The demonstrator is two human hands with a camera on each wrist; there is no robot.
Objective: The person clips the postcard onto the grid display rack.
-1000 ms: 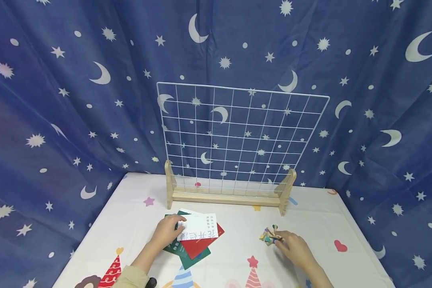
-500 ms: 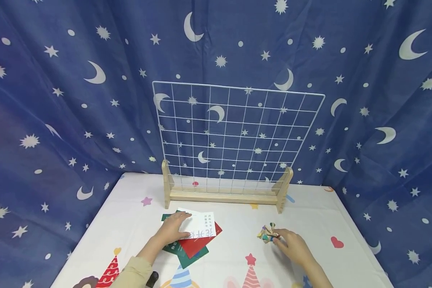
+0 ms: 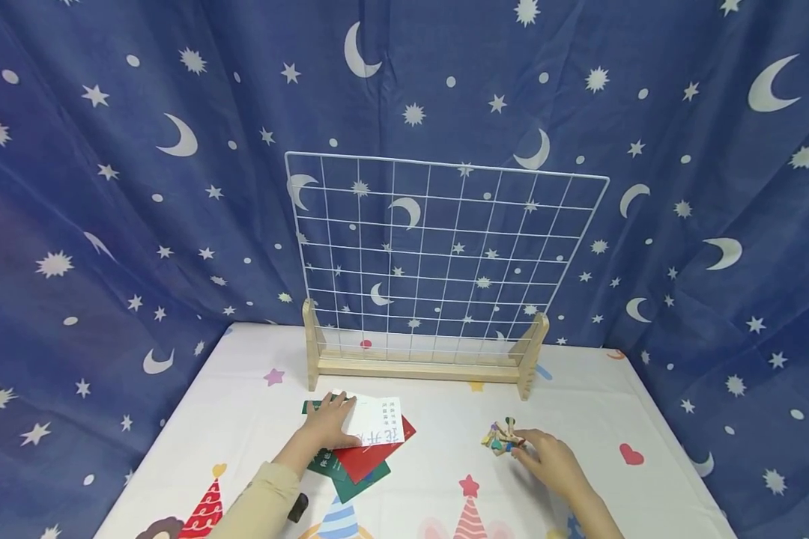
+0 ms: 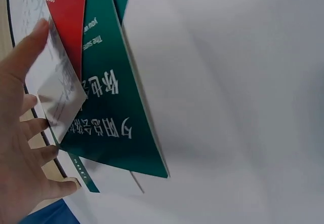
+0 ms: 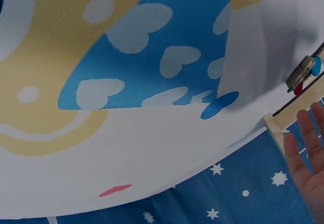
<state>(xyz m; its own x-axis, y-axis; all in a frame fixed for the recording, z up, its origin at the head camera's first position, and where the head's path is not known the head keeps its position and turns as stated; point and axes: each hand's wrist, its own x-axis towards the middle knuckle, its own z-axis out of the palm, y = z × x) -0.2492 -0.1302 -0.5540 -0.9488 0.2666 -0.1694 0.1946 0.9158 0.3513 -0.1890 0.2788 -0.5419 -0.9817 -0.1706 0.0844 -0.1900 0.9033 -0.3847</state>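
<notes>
My left hand [image 3: 326, 427] lies over the left end of a white card [image 3: 383, 423] printed with characters. Its fingers are spread, and in the left wrist view the thumb rests on the card's face. Beneath are a red card [image 3: 360, 463] and green cards [image 3: 357, 488] with white lettering, fanned out. To the right, my right hand [image 3: 553, 460] touches the edge of a small pile of wooden clothespins [image 3: 500, 436] with coloured decorations. The right wrist view has its fingers straight below one clothespin [image 5: 301, 74]; the thumb is hidden there.
Behind the cards stands a white wire grid [image 3: 445, 247] in a wooden stand [image 3: 418, 368]. A white patterned cloth [image 3: 431, 419] covers the table. Blue curtain with moons and stars hangs behind. A small black object [image 3: 298, 507] sits beside the left sleeve.
The left hand has shifted left across the white card, and its fingers have spread. My right hand stays by the clothespins. The head view has shifted slightly.
</notes>
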